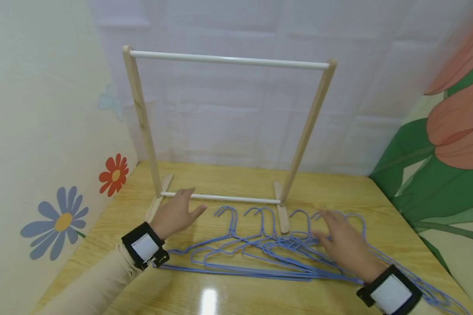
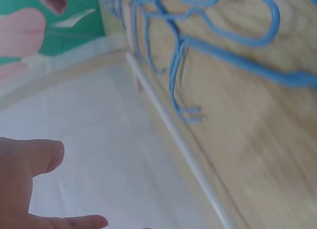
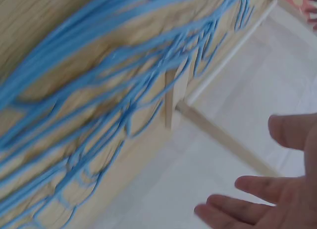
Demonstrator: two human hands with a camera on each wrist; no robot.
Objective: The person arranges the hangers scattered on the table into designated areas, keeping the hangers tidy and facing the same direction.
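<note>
A person's left hand (image 1: 175, 216), at 8 o'clock in the head view, has its thumb and fingers parted in a wide gap and holds nothing. The right hand (image 1: 344, 247), at 4 o'clock, is likewise empty, its fingers extended and thumb set apart; the right wrist view shows those fingers clear of the hangers.

Between and below the hands, around 6 o'clock, a heap of thin blue clothes hangers (image 1: 311, 275) lies flat and overlapping on a glossy yellow wood-grain table (image 1: 252, 302), hooks toward 12 o'clock, with more trailing past the right hand to 5 o'clock. Behind the left hand runs a slim white lower rod (image 1: 236, 199), part of a pale wooden rack (image 1: 142, 118) standing upright; its white top rod (image 1: 228, 59) carries no hangers. The rack's right foot reaches down among the hooks.

Black wrist straps (image 1: 404, 284) band both wrists; a beige sleeve (image 1: 96, 282) covers the left forearm. Beyond, a white cloth (image 1: 228, 127) hangs at 12 o'clock, a blue flower (image 1: 63, 222) decorates 8 o'clock, and coral tulips (image 1: 465, 127) fill 3 o'clock.
</note>
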